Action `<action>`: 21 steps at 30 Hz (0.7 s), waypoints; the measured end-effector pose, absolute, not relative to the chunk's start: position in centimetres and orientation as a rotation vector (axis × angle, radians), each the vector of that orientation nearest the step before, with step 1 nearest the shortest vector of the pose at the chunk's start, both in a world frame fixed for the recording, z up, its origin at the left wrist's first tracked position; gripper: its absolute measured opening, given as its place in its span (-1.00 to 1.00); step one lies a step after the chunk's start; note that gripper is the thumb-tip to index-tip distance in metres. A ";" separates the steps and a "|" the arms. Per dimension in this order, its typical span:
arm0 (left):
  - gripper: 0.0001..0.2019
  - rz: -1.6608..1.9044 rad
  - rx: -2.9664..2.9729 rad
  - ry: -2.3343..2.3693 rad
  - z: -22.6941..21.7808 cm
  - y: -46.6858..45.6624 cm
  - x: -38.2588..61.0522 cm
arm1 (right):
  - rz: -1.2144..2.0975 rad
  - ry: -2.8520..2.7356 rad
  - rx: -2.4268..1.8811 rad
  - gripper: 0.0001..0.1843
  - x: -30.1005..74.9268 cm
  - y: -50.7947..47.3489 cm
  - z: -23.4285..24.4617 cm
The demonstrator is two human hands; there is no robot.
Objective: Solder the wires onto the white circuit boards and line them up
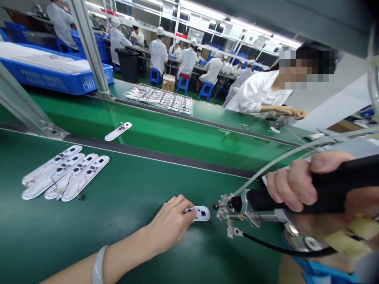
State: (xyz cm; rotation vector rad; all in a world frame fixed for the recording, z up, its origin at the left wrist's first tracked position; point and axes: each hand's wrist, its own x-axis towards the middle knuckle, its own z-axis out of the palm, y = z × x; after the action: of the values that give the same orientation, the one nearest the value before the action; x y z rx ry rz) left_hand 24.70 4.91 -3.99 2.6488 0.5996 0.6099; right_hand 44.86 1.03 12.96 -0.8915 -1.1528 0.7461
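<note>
Left hand: fingers closed on the end of a small white oblong circuit piece, which lies on the near belt of a green conveyor table. Pale bangle on the wrist. Right hand: clenched round a black-handled metal tool, its tip just beside the piece, with a pale hose and a black cable attached. Also on the table's near belt, well left: four long white strip boards, side by side. Beyond the table's dark centre rail: one white strip board, a clear tray of parts and a co-worker in a white coat. Past the table's far left corner: a blue plastic crate. Board markings too small to read.
</note>
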 end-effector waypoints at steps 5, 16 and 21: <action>-0.78 0.618 2.651 0.605 -4.0 5.0 24.8 | 0.737 -1.170 -0.921 -0.62 44.8 1.2 13.0; -0.82 0.588 2.598 0.589 -4.2 5.0 25.0 | 0.814 -1.251 -0.839 -0.66 44.6 1.3 12.1; -0.83 0.593 2.584 0.594 -4.4 4.9 25.0 | 0.804 -1.306 -0.801 -0.75 43.6 1.9 11.9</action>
State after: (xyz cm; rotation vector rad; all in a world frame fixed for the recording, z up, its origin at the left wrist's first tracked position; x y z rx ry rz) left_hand 25.01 4.94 -4.39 2.5843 0.5941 0.5928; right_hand 43.64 1.92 11.92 -0.8013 -1.3060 0.8038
